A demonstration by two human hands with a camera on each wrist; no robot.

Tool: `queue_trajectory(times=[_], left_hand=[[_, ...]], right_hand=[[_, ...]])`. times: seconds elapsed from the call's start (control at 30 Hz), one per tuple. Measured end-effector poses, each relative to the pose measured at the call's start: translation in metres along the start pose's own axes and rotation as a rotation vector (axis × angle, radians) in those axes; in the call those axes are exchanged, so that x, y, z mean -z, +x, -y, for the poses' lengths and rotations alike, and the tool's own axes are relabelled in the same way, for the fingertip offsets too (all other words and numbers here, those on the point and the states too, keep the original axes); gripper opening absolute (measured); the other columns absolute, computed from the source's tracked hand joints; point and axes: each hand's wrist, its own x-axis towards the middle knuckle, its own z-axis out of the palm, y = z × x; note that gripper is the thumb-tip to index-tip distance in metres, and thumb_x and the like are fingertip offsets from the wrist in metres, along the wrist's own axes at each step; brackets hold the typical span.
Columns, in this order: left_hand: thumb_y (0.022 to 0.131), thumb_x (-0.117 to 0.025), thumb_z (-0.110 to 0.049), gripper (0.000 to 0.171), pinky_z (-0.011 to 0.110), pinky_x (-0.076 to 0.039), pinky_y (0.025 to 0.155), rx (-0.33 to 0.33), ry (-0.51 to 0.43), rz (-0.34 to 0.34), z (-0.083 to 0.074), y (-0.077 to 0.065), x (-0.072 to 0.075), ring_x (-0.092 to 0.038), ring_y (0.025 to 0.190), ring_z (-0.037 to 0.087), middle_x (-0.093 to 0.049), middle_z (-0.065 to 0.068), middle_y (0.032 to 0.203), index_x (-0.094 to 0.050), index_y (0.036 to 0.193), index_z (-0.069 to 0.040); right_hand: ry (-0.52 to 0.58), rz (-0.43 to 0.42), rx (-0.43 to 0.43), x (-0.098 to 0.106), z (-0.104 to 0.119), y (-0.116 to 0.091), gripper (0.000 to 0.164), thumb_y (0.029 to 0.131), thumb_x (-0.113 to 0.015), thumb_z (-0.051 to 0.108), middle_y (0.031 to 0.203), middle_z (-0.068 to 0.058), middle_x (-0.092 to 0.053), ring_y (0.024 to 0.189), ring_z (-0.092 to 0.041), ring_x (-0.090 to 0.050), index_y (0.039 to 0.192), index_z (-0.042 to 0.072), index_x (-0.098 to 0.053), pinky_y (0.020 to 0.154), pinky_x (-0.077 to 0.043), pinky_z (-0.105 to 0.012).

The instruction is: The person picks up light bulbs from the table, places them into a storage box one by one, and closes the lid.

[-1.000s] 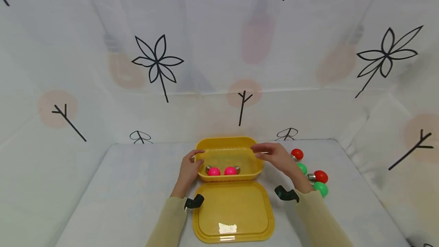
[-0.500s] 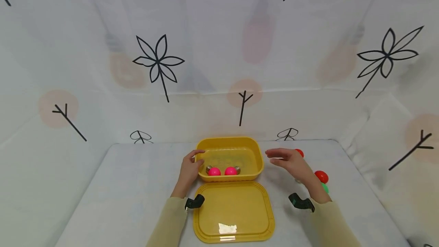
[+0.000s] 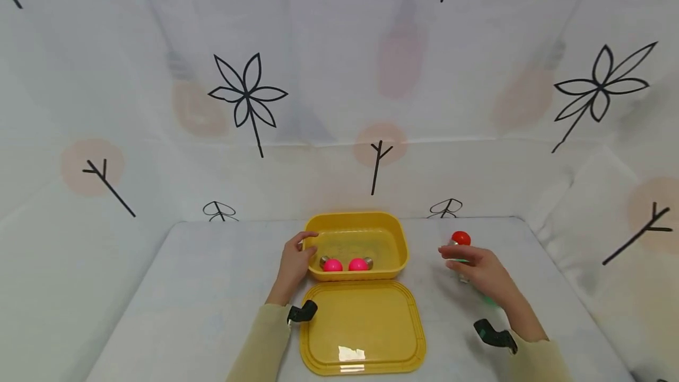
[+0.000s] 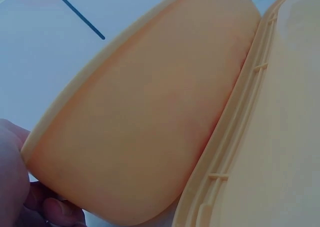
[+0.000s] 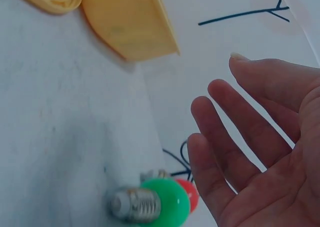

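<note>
One hand (image 3: 481, 270), the right, has moved farther from the box (image 3: 354, 276).

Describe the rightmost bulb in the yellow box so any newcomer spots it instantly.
In the head view, find the yellow box on the white table, its left end held by the left hand. By its near wall inside lies the pink bulb, its silvery base pointing right; the pink twin points its base left.

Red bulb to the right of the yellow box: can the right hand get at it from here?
Probably yes: the right hand holds nothing, and the red bulb shows just beyond it in the head view. A green bulb close by may crowd the grasp.
</note>
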Motion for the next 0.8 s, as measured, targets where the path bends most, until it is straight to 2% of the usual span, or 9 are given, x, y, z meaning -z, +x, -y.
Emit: queue_trajectory(times=[0.1,0.2,0.37,0.6,0.67,0.73,0.8], left_hand=[[0.094,-0.061,-0.005,0.029,0.033,-0.055,0.082,0.008,0.006,-0.006,-0.001,0.000,0.001,-0.055,0.101,0.027,-0.052,0.012,0.143,-0.069,0.119,-0.016],[0.094,-0.061,-0.005,0.029,0.031,-0.054,0.078,0.005,0.003,-0.005,-0.001,0.001,0.001,-0.054,0.100,0.027,-0.052,0.012,0.142,-0.069,0.119,-0.015],[0.093,-0.061,-0.005,0.029,0.027,-0.052,0.072,-0.005,0.000,-0.006,0.000,0.001,0.000,-0.054,0.097,0.026,-0.053,0.011,0.142,-0.069,0.118,-0.015],[0.092,-0.061,-0.003,0.029,0.025,-0.048,0.062,-0.006,-0.015,-0.007,0.000,0.002,0.000,-0.054,0.080,0.023,-0.055,0.013,0.137,-0.069,0.117,-0.015],[0.092,-0.061,-0.003,0.029,0.025,-0.047,0.061,-0.008,-0.013,-0.008,0.000,0.001,0.000,-0.053,0.077,0.022,-0.055,0.013,0.136,-0.069,0.118,-0.014],[0.092,-0.061,-0.003,0.029,0.025,-0.045,0.059,-0.012,-0.007,-0.009,0.001,0.001,0.000,-0.052,0.075,0.021,-0.056,0.014,0.135,-0.069,0.118,-0.014],[0.092,-0.061,-0.003,0.029,0.025,-0.044,0.058,-0.017,-0.004,-0.008,0.001,0.001,-0.001,-0.050,0.072,0.020,-0.056,0.014,0.134,-0.069,0.118,-0.013]], right_hand=[[-0.032,-0.032,-0.025,0.007,-0.005,-0.009,0.037,0.094,-0.070,0.026,0.125,-0.010,-0.067,0.111,-0.005,-0.060,0.126,0.008,-0.068,0.084,-0.048,-0.017],[-0.064,-0.063,-0.070,0.014,-0.011,-0.018,0.038,0.093,-0.071,0.028,0.125,-0.009,-0.067,0.107,0.004,-0.056,0.127,0.010,-0.068,0.083,-0.047,-0.015],[-0.103,-0.083,-0.148,0.024,-0.017,-0.034,0.044,0.094,-0.069,0.034,0.127,-0.012,-0.066,0.106,0.000,-0.056,0.130,0.009,-0.065,0.080,-0.048,-0.016],[-0.119,-0.151,-0.163,0.041,-0.026,-0.050,0.049,0.096,-0.067,0.034,0.127,-0.020,-0.064,0.097,0.021,-0.045,0.133,0.003,-0.062,0.075,-0.046,-0.012],[-0.125,-0.165,-0.178,0.045,-0.029,-0.052,0.051,0.095,-0.067,0.036,0.127,-0.020,-0.064,0.097,0.019,-0.046,0.133,0.002,-0.062,0.075,-0.046,-0.011],[-0.130,-0.161,-0.216,0.046,-0.032,-0.055,0.055,0.095,-0.066,0.040,0.128,-0.021,-0.063,0.105,0.007,-0.052,0.134,0.001,-0.061,0.073,-0.046,-0.011],[-0.126,-0.152,-0.261,0.047,-0.034,-0.057,0.059,0.094,-0.067,0.042,0.130,-0.022,-0.062,0.113,-0.012,-0.055,0.135,0.001,-0.059,0.073,-0.047,-0.012]])
